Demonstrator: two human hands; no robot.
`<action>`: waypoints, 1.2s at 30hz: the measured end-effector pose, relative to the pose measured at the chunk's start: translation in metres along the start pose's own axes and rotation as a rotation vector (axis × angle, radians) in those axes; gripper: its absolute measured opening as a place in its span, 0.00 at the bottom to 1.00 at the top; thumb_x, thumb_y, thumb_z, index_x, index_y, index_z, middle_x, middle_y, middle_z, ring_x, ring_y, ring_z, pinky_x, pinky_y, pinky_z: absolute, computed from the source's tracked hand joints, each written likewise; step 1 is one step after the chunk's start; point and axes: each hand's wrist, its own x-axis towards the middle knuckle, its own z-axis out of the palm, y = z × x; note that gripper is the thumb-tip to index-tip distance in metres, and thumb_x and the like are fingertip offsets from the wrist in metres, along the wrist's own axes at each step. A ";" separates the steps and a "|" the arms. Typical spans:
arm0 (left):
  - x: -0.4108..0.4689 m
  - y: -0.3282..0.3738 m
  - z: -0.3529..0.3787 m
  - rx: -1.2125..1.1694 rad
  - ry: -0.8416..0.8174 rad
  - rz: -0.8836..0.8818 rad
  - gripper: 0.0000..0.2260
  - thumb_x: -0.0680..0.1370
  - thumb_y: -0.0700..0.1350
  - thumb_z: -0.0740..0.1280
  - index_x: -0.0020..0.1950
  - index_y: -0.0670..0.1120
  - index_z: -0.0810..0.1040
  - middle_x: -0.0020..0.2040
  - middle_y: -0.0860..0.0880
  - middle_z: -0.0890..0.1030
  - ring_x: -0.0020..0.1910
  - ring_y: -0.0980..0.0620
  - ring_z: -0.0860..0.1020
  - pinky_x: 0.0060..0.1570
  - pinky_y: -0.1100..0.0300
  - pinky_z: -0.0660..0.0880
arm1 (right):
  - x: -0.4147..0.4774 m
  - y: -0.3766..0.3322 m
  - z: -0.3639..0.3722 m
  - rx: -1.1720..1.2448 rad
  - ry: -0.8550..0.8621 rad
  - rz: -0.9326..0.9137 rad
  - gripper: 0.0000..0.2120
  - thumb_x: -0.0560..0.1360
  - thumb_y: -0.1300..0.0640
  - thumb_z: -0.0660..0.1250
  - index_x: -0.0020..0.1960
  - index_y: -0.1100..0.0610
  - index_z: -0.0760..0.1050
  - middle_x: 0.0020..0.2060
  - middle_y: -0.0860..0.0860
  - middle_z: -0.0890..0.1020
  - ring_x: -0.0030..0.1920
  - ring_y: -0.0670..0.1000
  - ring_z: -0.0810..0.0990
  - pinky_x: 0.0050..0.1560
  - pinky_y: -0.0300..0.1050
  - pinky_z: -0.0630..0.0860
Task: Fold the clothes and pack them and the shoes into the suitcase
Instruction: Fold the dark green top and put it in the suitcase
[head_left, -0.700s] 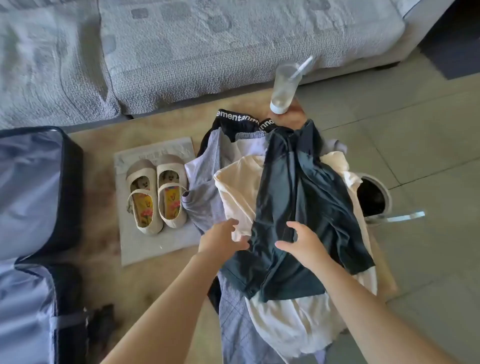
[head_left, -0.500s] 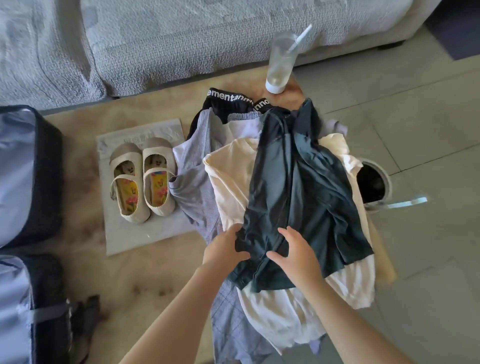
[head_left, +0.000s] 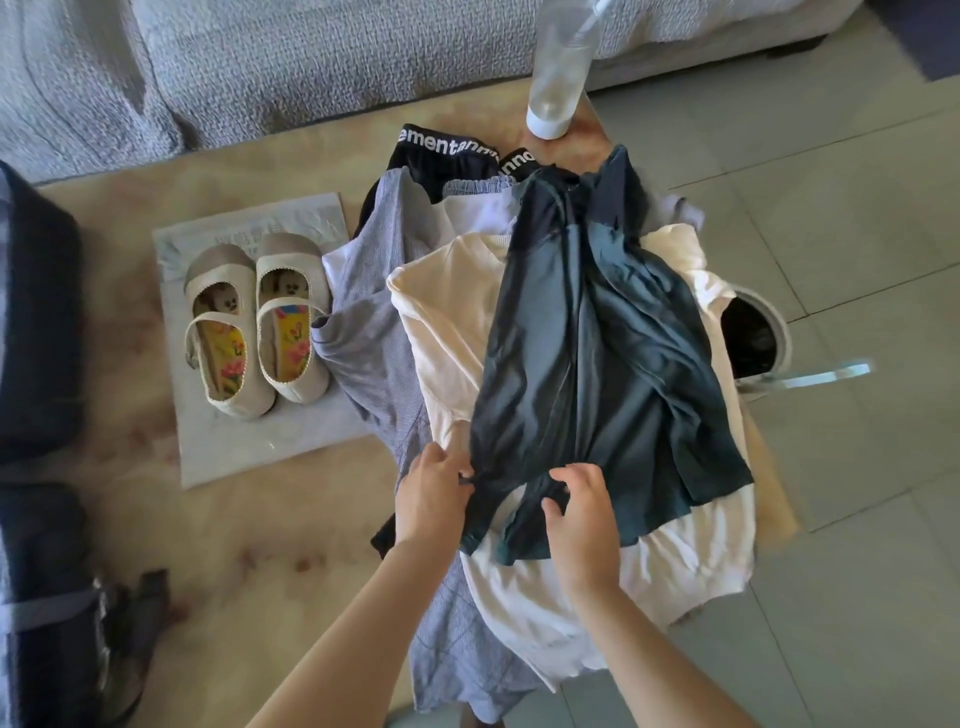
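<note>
Fingers (head_left: 574, 475) of both our hands curl onto the near hem of the dark green shirt (head_left: 597, 364), with the left hand (head_left: 434, 499) and right hand (head_left: 582, 514) side by side and equally close. Its long axis runs straight away from us, over the cream shirt (head_left: 447, 322). The suitcase (head_left: 36, 312) lies far left.

Floor's pale grey-green tile (head_left: 857, 208) with thin grout lines, and a fuzzy tan rug (head_left: 234, 519) covers the left part. A grey textured sofa (head_left: 311, 67) runs along the top, right at the rug's far edge. Bright daylight, soft shadows.
</note>
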 end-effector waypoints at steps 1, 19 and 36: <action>0.000 -0.002 0.000 -0.058 0.034 0.019 0.09 0.76 0.44 0.68 0.55 0.45 0.80 0.56 0.48 0.74 0.57 0.47 0.71 0.49 0.56 0.69 | 0.000 0.001 0.001 0.044 0.021 0.005 0.13 0.76 0.68 0.63 0.59 0.60 0.76 0.57 0.50 0.74 0.53 0.51 0.77 0.50 0.41 0.73; -0.045 -0.105 -0.079 -0.960 0.583 -0.645 0.07 0.82 0.45 0.53 0.56 0.46 0.67 0.46 0.40 0.76 0.25 0.53 0.78 0.29 0.59 0.70 | -0.107 -0.010 0.044 0.126 -0.025 -0.317 0.10 0.72 0.60 0.56 0.44 0.46 0.71 0.40 0.42 0.73 0.42 0.40 0.72 0.43 0.29 0.68; -0.042 -0.141 -0.085 -0.387 0.385 -0.502 0.21 0.76 0.42 0.67 0.68 0.43 0.68 0.65 0.42 0.70 0.65 0.43 0.68 0.63 0.52 0.65 | -0.049 -0.081 0.054 -0.120 0.084 -0.360 0.17 0.68 0.60 0.75 0.55 0.54 0.78 0.55 0.49 0.78 0.53 0.50 0.75 0.49 0.48 0.79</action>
